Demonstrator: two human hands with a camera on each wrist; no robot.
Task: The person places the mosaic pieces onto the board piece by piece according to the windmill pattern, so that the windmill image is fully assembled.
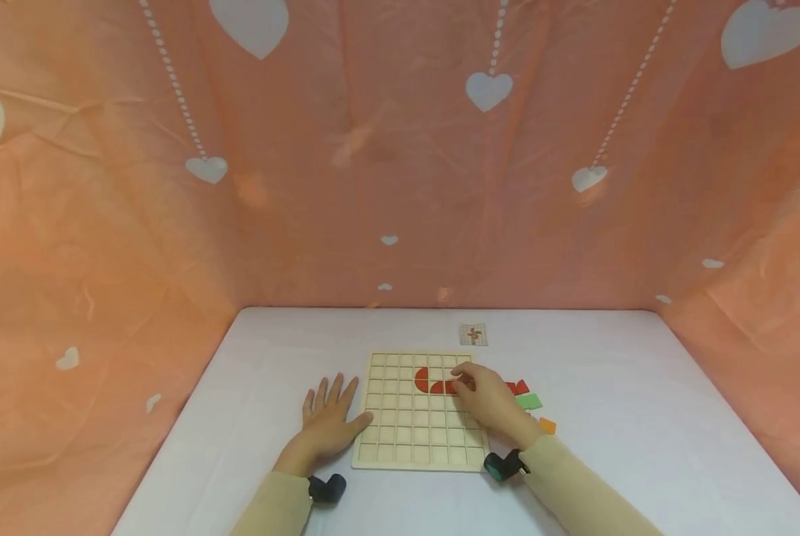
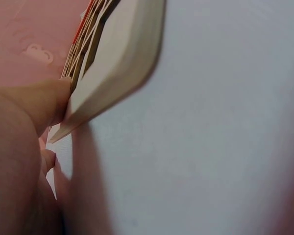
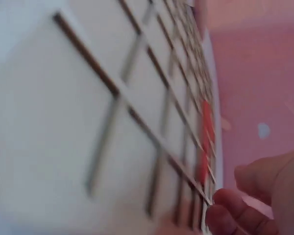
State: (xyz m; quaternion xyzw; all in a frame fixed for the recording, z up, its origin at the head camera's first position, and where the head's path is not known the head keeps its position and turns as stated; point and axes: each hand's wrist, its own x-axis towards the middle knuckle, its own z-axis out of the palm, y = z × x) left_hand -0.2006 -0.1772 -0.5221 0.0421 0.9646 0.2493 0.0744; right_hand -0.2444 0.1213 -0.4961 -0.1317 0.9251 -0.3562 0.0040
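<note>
A pale wooden board [image 1: 402, 434] divided into square cells lies flat on the table. Several red pieces [image 1: 422, 376] with curved edges sit in its upper middle cells. My right hand [image 1: 490, 402] is over the board's right side, fingers bent and fingertips close to the rightmost red piece. In the right wrist view a gap shows between the thumb [image 3: 257, 174] and the other fingers, with no piece visible there. My left hand [image 1: 329, 424] lies with spread fingers on the table left of the board, its thumb [image 2: 49, 103] against the board's edge.
Loose pieces lie right of the board, partly behind my right hand: red ones [image 1: 522, 387], a green one [image 1: 529, 401] and an orange one [image 1: 548, 426]. A small card [image 1: 473, 334] with a gridded pattern lies beyond the board. Pink cloth [image 1: 373, 186] with hearts encloses the white table.
</note>
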